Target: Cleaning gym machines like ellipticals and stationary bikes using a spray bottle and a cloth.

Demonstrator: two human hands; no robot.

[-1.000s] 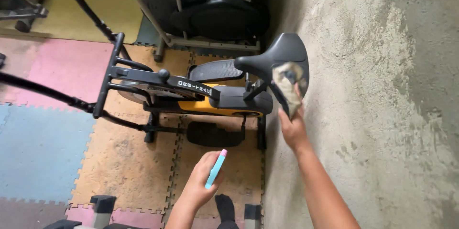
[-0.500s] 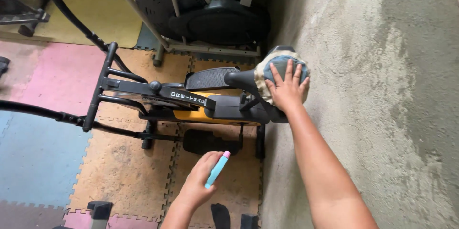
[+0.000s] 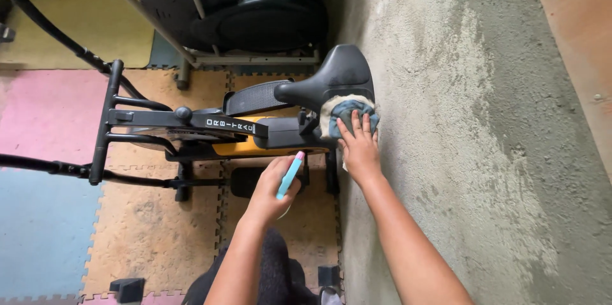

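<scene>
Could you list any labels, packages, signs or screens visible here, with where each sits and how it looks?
Label: a line of white lettering along the black frame bar of the exercise bike, left of the seat.
Bottle: slim, light blue with a pink tip, in the left hand; no label can be made out.
No signs or screens show.

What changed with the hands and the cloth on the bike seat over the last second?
The right hand moved the cloth from the seat's rear edge up over its top, then back down to the rear edge, fingers spread flat on it. The left hand kept hold of the small blue and pink bottle and barely shifted. The exercise bike's black seat and the foam mats stayed put.
</scene>
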